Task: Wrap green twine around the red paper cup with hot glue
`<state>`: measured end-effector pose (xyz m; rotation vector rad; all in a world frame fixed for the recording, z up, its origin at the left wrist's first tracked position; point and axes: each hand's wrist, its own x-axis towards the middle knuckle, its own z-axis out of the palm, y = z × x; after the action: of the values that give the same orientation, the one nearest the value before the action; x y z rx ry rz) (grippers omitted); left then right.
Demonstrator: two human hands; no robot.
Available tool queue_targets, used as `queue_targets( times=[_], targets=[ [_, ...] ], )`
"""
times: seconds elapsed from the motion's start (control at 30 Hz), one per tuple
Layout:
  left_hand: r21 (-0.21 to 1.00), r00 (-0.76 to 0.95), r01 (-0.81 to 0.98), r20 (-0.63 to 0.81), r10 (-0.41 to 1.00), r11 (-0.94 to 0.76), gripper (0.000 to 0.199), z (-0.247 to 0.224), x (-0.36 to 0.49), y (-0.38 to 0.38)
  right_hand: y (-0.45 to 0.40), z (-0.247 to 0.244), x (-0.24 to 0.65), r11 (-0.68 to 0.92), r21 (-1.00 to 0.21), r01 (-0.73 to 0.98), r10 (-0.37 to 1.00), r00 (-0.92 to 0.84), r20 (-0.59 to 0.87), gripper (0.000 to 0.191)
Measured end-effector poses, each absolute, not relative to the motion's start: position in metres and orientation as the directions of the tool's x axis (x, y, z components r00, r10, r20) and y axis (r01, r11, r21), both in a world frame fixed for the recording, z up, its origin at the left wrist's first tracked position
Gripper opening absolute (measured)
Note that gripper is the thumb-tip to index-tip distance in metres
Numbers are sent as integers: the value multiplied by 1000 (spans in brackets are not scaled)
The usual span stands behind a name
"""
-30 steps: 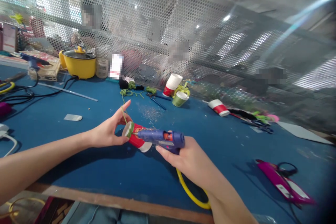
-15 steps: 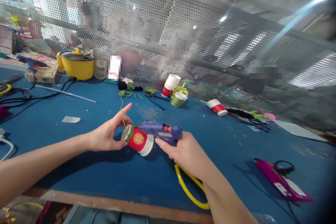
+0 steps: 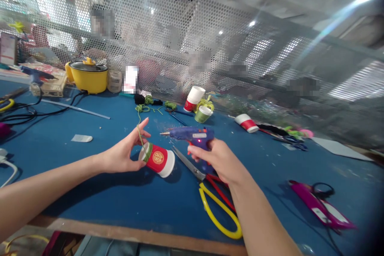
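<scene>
My left hand (image 3: 127, 150) grips a red and white paper cup (image 3: 158, 160) by its narrower end, tilted on its side above the table. Green yarn (image 3: 147, 153) is wound around that end, and a strand runs up past my fingers to loose yarn at the back. In my right hand (image 3: 220, 158) is a blue hot glue gun (image 3: 192, 134), its nozzle pointing left, above and apart from the cup. A small red light glows on the gun's side. Scissors (image 3: 220, 212) with one yellow and one red handle lie partly under my right hand and forearm.
A yellow electric pot (image 3: 91, 78) stands back left beside a clear jar (image 3: 114, 81). Another glue gun (image 3: 37, 75) rests far left. More cups (image 3: 195, 98) and a green-wrapped cup (image 3: 204, 114) stand behind. A purple packet (image 3: 321, 206) with a cable lies right. A perforated metal screen (image 3: 168, 44) borders the table.
The glue gun has moved up and right, off the cup, with my right hand. The scissors' blades now show. My left hand and the cup have hardly moved.
</scene>
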<state>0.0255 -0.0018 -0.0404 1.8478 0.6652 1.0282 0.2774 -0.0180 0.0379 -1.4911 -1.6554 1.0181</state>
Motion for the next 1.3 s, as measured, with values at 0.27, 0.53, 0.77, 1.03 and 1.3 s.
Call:
queue_targets(
  times=[0.27, 0.53, 0.77, 1.03, 1.3],
  targets=[
    [884, 470, 57, 385, 794, -463, 100, -41, 26, 1, 42, 3, 313, -81, -721, 688, 987, 155, 37, 26],
    [887, 476, 81, 366, 799, -455, 99, -39, 26, 0, 53, -2, 325, 2, -501, 865, 968, 125, 219, 38],
    [890, 465, 59, 377, 801, -453, 100, -40, 28, -1, 27, 31, 244, 471, -404, 785, 871, -341, 353, 12],
    [879, 516, 7, 405, 755, -477, 98, -37, 28, -2, 1, 43, 174, 691, -369, 621, 717, -652, 247, 14],
    [890, 502, 20, 385, 775, -455, 100, -42, 27, 2, 7, 43, 212, 448, -690, 568, 857, -493, 150, 22]
  ],
)
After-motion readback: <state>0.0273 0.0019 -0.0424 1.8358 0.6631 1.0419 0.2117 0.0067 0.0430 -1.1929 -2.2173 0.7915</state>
